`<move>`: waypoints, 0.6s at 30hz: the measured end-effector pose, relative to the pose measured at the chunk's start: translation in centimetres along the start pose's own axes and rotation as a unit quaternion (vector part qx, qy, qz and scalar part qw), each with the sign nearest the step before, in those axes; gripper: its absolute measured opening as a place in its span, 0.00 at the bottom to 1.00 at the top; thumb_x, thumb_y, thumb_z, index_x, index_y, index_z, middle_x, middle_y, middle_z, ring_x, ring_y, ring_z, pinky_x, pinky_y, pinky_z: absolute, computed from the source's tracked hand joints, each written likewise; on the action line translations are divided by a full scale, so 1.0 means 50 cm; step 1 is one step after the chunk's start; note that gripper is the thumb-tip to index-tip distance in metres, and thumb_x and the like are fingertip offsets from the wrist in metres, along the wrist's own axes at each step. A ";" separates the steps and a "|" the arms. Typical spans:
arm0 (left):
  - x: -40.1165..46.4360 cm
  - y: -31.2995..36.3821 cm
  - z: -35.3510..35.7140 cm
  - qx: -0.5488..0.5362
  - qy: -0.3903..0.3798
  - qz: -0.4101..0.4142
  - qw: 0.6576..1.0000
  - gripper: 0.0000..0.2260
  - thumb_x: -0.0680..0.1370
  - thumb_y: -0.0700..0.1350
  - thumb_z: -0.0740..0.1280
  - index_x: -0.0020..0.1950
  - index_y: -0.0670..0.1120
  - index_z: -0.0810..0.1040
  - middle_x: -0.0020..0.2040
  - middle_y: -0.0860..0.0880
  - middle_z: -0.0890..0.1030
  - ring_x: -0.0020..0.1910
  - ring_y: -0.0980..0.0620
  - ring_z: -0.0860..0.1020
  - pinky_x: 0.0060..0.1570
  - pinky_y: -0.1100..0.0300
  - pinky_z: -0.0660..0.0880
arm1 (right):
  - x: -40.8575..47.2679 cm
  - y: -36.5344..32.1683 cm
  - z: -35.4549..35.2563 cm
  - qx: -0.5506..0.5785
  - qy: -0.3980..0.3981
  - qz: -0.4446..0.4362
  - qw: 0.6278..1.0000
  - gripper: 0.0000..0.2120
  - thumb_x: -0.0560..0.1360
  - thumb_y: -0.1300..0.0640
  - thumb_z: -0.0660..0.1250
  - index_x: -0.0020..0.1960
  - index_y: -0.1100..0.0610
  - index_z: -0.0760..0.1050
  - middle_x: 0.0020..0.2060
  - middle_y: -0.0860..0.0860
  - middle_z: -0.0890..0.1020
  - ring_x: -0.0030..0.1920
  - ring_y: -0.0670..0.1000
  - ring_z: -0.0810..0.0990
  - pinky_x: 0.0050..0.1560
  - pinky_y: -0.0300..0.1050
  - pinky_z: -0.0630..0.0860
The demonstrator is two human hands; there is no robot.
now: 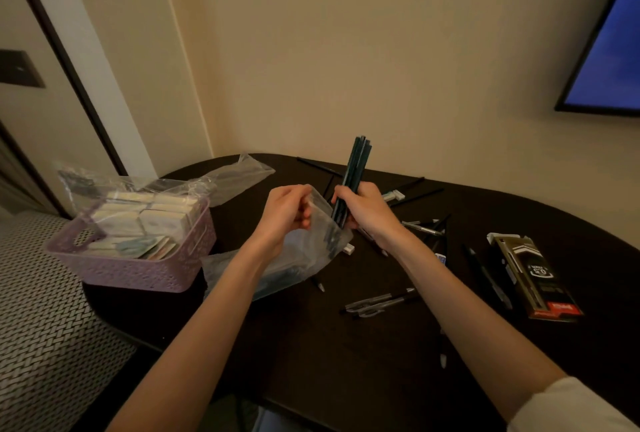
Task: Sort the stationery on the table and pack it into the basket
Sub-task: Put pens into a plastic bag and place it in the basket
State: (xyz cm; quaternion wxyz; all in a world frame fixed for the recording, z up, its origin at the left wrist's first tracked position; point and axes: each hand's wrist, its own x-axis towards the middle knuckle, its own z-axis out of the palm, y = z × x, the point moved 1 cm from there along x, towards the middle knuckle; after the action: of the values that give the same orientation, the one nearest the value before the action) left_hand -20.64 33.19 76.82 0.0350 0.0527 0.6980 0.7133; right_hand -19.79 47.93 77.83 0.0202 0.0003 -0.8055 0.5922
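My right hand [367,211] grips a bundle of dark green pencils [355,171], held nearly upright with their lower ends inside the mouth of a clear plastic bag [311,251]. My left hand [287,211] pinches the bag's upper edge and holds it apart. A lilac plastic basket [138,272] stands at the table's left end, filled with pale boxes and bagged items. Loose black pens [381,301] and pencils [415,196] lie scattered over the dark table [346,362].
A black pen box [536,279] lies at the right. Another clear bag [239,175] rests at the table's far left corner. A small eraser [348,249] sits below the bag. A screen [609,50] hangs on the wall. Patterned upholstery [45,327] lies left of the table.
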 end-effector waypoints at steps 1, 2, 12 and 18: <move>0.001 0.003 -0.001 0.005 -0.003 0.002 1.000 0.13 0.81 0.43 0.61 0.36 0.45 0.72 0.27 0.51 0.71 0.27 0.55 0.70 0.30 0.63 0.70 | -0.002 -0.003 -0.009 -0.023 -0.012 -0.003 1.000 0.11 0.80 0.56 0.61 0.42 0.59 0.77 0.36 0.53 0.78 0.35 0.51 0.77 0.34 0.43 0.74; 0.002 0.007 -0.001 0.012 -0.006 0.004 1.000 0.13 0.81 0.44 0.61 0.36 0.45 0.73 0.27 0.51 0.71 0.28 0.55 0.70 0.31 0.62 0.70 | -0.003 -0.007 -0.017 -0.042 -0.013 -0.010 0.999 0.10 0.79 0.56 0.63 0.44 0.61 0.78 0.37 0.54 0.80 0.34 0.51 0.80 0.33 0.42 0.76; 0.004 0.068 -0.003 0.040 -0.057 0.067 0.995 0.16 0.81 0.43 0.61 0.33 0.45 0.71 0.26 0.51 0.67 0.24 0.55 0.65 0.25 0.65 0.64 | -0.003 -0.056 -0.012 -0.013 -0.001 -0.071 0.997 0.12 0.70 0.59 0.76 0.50 0.64 0.80 0.43 0.56 0.84 0.39 0.50 0.85 0.39 0.46 0.83; 0.008 0.076 -0.026 -0.003 -0.045 0.073 0.996 0.17 0.81 0.43 0.61 0.32 0.44 0.71 0.25 0.49 0.65 0.22 0.54 0.62 0.22 0.65 0.61 | -0.010 -0.061 0.018 0.088 -0.011 -0.070 0.994 0.13 0.67 0.59 0.77 0.49 0.61 0.80 0.44 0.56 0.84 0.44 0.50 0.85 0.42 0.47 0.83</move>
State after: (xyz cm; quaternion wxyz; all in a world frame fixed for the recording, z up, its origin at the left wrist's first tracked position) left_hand -21.11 31.86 80.58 0.0144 0.1356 0.6875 0.7132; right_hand -19.24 46.14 80.47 0.0524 0.0655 -0.7484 0.6580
